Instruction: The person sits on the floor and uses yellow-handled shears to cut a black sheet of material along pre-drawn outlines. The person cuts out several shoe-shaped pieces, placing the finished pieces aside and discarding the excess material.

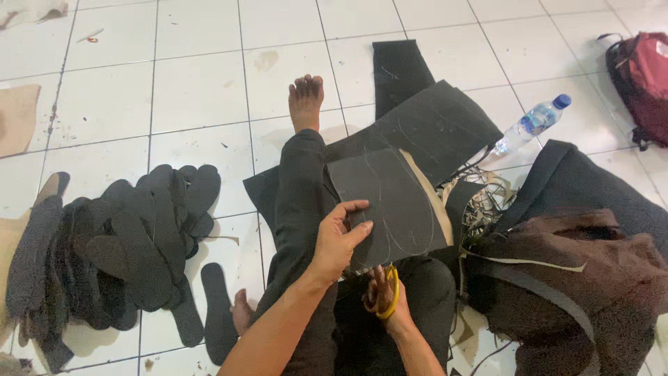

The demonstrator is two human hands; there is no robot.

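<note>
While left hand (339, 240) pinches dark sheet (390, 205) edge, right hand (383, 296) beneath it, gripping yellow scissors (391, 292)

I see the dark grey foam sheet (390, 202) lying across my lap, with the heap of black sole-shaped cutouts (118, 244) left of it. The clear plastic water bottle (530, 124) lies far right; the brown fabric pile (591, 278), I think, sits near right.

The left hand (339, 239) reached forward from a bare arm, thumb up and fingers pinched shut. The right hand (383, 298) sat lower and nearer the body, its fingers curled tight. Both wrists were bent a little.
</note>
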